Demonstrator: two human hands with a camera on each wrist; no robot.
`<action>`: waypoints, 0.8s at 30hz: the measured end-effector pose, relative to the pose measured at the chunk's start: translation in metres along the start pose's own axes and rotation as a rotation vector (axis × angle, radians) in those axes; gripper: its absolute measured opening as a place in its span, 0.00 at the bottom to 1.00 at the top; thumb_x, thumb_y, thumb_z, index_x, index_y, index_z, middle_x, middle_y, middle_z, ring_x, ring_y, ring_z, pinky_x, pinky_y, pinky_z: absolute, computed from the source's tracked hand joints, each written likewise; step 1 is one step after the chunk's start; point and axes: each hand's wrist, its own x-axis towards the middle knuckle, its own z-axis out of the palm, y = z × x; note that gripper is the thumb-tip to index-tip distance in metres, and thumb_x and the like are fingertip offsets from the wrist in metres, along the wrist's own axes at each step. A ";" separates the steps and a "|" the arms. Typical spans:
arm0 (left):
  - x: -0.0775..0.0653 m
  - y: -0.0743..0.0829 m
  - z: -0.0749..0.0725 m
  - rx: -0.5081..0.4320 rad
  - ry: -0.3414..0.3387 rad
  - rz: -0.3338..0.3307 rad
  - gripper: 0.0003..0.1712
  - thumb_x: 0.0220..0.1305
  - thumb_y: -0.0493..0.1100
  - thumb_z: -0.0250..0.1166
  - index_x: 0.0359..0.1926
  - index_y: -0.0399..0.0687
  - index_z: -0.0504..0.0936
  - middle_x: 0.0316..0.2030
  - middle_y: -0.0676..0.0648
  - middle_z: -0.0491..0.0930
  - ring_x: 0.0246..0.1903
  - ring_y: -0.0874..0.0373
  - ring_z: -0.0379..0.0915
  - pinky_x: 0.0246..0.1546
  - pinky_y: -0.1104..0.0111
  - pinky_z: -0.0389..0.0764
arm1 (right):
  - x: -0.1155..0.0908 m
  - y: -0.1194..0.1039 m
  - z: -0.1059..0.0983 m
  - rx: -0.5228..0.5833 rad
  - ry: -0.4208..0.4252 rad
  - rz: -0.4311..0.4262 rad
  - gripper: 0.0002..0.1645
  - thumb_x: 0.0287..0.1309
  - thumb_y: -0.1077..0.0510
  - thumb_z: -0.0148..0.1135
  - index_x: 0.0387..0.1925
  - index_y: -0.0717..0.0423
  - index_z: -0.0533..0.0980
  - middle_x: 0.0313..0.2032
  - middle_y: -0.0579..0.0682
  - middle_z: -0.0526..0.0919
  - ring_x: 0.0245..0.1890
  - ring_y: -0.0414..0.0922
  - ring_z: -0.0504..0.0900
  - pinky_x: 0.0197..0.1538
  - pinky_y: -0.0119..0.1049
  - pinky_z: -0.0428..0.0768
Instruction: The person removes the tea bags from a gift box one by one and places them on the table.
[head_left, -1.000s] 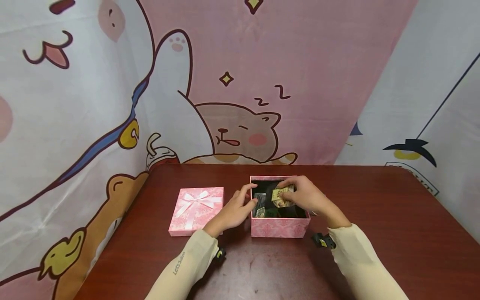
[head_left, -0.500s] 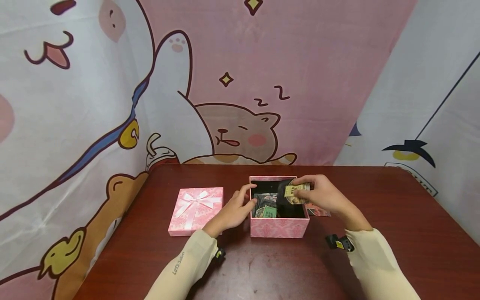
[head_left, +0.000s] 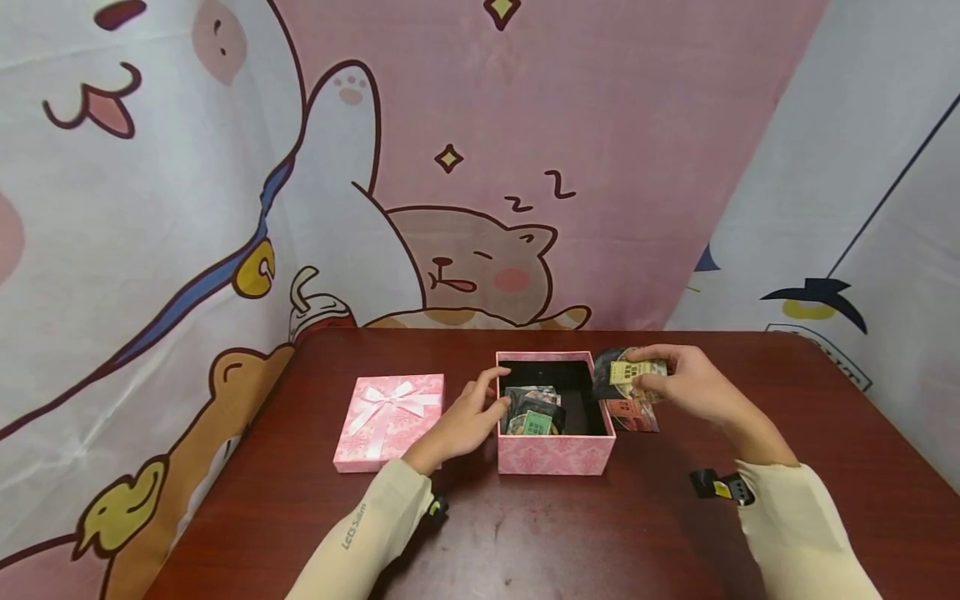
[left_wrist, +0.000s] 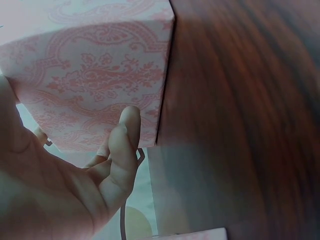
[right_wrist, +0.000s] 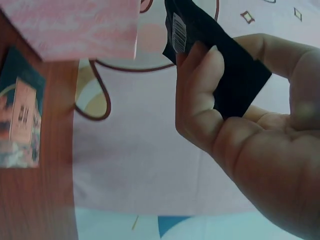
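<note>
A pink patterned gift box (head_left: 555, 456) stands uncovered on the table. My left hand (head_left: 468, 417) holds it by the left wall, with thumb and index finger at the rim; in the left wrist view the other fingers (left_wrist: 131, 122) bend beside the outer wall. Pinched in my right hand (head_left: 693, 383) is a black sachet with a yellow label (head_left: 621, 372), raised just beyond the box's right rim. Its dark back with a barcode (right_wrist: 179, 34) faces the right wrist camera. Several sachets, one with a green label (head_left: 537, 423), lie in the left part of the box.
A sachet with a red-orange label (head_left: 633, 414) lies on the table against the box's right side, partly under the raised one in the head view. The pink lid with a white bow (head_left: 390, 421) lies left of the box. Printed cloth (head_left: 630, 167) hangs behind the table (head_left: 787, 417).
My right hand has lifted the yellow-labelled sachet out of the box and carried it right, past the rim. The sachets left inside now show more. My left hand stays at the left wall.
</note>
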 end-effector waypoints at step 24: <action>-0.001 0.001 0.001 -0.001 0.006 -0.014 0.27 0.67 0.55 0.49 0.65 0.71 0.55 0.47 0.44 0.67 0.43 0.53 0.71 0.43 0.55 0.71 | -0.015 0.076 -0.039 -0.019 0.048 0.108 0.26 0.58 0.60 0.55 0.57 0.69 0.67 0.36 0.57 0.77 0.27 0.38 0.77 0.31 0.37 0.79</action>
